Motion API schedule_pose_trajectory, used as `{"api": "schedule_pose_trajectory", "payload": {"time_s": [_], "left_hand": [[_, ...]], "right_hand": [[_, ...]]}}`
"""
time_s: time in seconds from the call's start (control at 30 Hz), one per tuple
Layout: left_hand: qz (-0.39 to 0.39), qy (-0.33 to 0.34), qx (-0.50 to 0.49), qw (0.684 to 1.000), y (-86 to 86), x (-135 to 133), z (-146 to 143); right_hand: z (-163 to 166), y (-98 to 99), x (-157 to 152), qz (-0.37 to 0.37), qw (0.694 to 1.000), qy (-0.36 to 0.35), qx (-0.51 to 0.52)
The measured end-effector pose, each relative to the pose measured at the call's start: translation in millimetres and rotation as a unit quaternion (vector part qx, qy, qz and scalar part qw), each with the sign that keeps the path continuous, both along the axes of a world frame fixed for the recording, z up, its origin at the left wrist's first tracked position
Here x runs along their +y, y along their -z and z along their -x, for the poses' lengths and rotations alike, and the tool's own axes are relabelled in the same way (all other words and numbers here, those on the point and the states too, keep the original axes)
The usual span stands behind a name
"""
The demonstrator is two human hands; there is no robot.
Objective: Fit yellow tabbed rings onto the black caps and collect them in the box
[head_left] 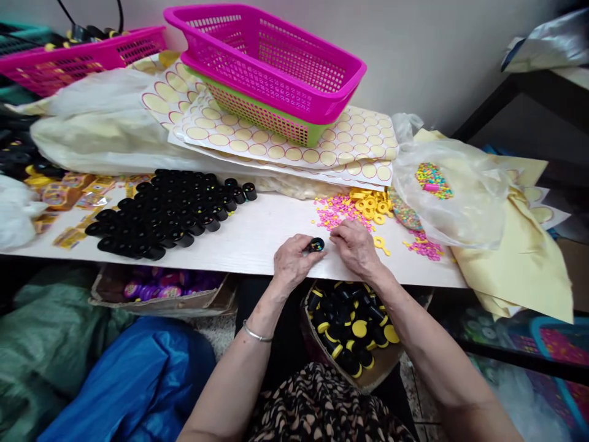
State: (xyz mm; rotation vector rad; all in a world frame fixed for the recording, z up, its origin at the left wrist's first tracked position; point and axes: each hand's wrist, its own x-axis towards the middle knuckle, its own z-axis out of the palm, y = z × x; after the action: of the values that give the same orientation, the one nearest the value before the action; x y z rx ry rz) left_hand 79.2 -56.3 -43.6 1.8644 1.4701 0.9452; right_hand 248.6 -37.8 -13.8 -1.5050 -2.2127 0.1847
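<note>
My left hand (294,263) is closed round a small black cup (316,245), its open mouth facing up with small coloured bits inside. Just to the right, my right hand (354,247) has its fingers pinched together beside the cup; whatever sits between them is hidden. Beyond the right hand lies a scatter of pink beads (338,210). Yellow ring-shaped pieces with short handles (370,204) are heaped beside the beads, and one loose yellow piece (381,245) lies nearer the edge. To the left, many black cups (170,212) stand packed together on the white table (243,245).
A magenta basket (276,58) rests in a green one (262,110) on sheets of round stickers (221,138). A clear bag of beads (453,190) lies right. Below the edge, a box (372,380) holds black pieces with yellow caps; another box (161,306) holds purple items.
</note>
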Motion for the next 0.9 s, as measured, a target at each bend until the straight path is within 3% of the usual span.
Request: {"api": "schedule_pose_trajectory", "payload": {"time_s": [0.17,0.47,0.7,0.9], "left_hand": [[0.015,-0.003,0.029,0.999,-0.1,-1,1],[-0.008,0.010,0.037,0.999,1.0,-2,2],[0.009,0.005,0.034,0.999,-1.0,-2,2],[0.003,0.010,0.032,0.999,-3.6,-3,3]], "right_hand": [[22,-8.8,-7,0.019,0.997,-0.075,-0.011],[31,-11.8,-9,0.002,0.994,-0.078,-0.083],[26,-0.6,-6,0.014,0.997,-0.073,0.031],[25,-5.0,-6,0.016,0.995,-0.098,-0.017]]}}
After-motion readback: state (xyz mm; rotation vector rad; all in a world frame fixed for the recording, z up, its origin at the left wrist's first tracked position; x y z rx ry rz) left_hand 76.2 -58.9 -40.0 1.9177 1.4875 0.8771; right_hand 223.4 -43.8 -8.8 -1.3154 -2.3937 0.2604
